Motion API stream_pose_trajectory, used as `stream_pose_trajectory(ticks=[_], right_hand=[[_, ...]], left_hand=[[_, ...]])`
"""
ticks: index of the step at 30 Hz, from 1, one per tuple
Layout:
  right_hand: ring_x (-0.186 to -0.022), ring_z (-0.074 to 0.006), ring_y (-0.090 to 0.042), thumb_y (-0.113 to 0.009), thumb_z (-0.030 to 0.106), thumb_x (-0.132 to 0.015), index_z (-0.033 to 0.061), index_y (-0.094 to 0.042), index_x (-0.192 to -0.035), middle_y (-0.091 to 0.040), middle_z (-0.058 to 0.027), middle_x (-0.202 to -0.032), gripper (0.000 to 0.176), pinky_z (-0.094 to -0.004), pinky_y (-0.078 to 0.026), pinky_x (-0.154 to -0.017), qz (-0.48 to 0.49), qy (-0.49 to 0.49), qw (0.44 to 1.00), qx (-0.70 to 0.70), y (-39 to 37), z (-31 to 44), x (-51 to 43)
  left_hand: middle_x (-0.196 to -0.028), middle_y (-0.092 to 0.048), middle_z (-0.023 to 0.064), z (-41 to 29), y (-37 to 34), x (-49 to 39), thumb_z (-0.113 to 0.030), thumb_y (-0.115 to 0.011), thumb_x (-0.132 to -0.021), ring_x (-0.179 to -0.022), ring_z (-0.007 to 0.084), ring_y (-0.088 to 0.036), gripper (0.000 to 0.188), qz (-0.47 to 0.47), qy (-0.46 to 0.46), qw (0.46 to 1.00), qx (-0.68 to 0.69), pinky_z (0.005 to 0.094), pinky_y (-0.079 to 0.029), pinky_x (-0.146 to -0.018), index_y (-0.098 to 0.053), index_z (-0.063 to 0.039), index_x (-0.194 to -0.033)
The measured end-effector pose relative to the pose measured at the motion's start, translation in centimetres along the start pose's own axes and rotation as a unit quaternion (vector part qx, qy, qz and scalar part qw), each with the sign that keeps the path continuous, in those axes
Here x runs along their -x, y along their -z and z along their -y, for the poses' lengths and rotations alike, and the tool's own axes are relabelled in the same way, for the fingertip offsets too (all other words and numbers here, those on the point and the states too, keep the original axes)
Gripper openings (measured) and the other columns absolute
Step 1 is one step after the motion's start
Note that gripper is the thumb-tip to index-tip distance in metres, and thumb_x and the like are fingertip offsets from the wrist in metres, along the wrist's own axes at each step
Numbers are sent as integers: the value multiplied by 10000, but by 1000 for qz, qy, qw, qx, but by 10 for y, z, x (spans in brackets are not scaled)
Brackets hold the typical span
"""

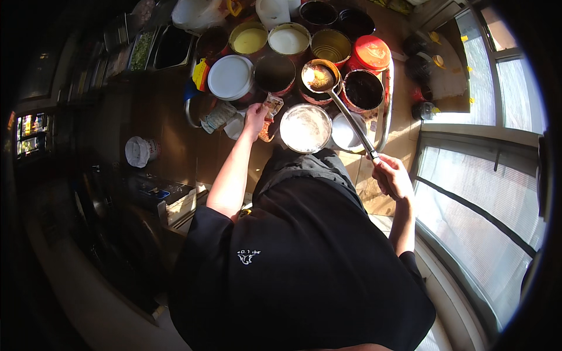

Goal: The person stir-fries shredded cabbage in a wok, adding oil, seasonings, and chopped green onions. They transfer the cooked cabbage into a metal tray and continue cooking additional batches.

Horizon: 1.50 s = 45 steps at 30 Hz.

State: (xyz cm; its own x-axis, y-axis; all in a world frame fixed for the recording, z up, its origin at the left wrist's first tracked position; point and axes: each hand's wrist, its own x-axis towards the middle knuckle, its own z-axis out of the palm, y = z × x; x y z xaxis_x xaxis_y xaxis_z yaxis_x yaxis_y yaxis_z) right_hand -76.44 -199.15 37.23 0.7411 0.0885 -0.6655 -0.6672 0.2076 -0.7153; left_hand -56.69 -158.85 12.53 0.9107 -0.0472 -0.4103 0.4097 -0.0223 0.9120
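My right hand [393,176] grips the handle of a long metal ladle [353,121], which reaches forward and left. Its bowl [321,75], holding brown, partly sunlit contents, is above a red-sided bucket [315,97]; whether it touches the rim I cannot tell. In my left hand [255,119] is a small printed packet [274,105], pinched at its near edge. Just below it lies a shallow tray of reddish bits [265,131], partly hidden by the hand. Between my hands stands a round container of white powder [306,128].
Around the ladle crowd several buckets, among them a white-lidded one [230,77], a red-lidded one [372,51] and a dark one [363,90]. A metal rail [388,105] bounds them on the right. Folded cloth [218,116] lies left; windows [476,193] line the right.
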Motion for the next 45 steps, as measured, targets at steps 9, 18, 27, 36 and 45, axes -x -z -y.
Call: stream_pose_trajectory(ticks=[9,18,27,36,45], right_hand=[[-430,-32,-345,-619,267,-1038,46,-641,-1093,-451,61,-608,228,-215,-263,-373,15,-18,1000,-18,-2,13,-9],[-483,-38,-345,-624,232,-1019,-19,-638,-1186,-446,49,-650,302,-222,-238,-398,-48,-12,998,-49,-46,27,5],[-396,-69,-404,-594,292,-1031,-30,-643,-1236,-522,-12,-648,385,-223,-298,-354,-120,-12,991,-51,-123,20,10],[-402,-86,-433,-610,269,-1030,-42,-639,-1251,-547,-37,-655,382,-226,-323,-358,-163,9,983,-85,-164,19,20],[-433,-27,-360,-569,232,-1057,9,-638,-1197,-425,65,-625,273,-220,-265,-370,-150,45,980,-125,-174,9,24]], left_hand=[[-1016,-720,166,18,16,-19,-95,-585,-900,-900,380,-700,217,-174,-174,883,-400,465,-553,-772,-729,-37,-1052],[-1072,-671,168,-198,38,-153,-121,-598,-950,-942,291,-659,223,-218,-351,900,-137,372,-531,-817,-653,0,-1129],[-1310,-626,197,-227,71,-380,-465,-375,-1074,-1207,359,-585,571,-204,-215,950,-104,442,-453,-1021,-572,-18,-1371],[-1009,-602,-1,-301,40,-364,-479,-541,-1037,-821,113,-536,460,-68,-118,961,242,262,-451,-748,-616,-79,-1252],[-815,-551,-20,-474,52,-198,-365,-550,-1061,-766,81,-499,350,73,-364,924,97,255,-405,-708,-604,-85,-859]])
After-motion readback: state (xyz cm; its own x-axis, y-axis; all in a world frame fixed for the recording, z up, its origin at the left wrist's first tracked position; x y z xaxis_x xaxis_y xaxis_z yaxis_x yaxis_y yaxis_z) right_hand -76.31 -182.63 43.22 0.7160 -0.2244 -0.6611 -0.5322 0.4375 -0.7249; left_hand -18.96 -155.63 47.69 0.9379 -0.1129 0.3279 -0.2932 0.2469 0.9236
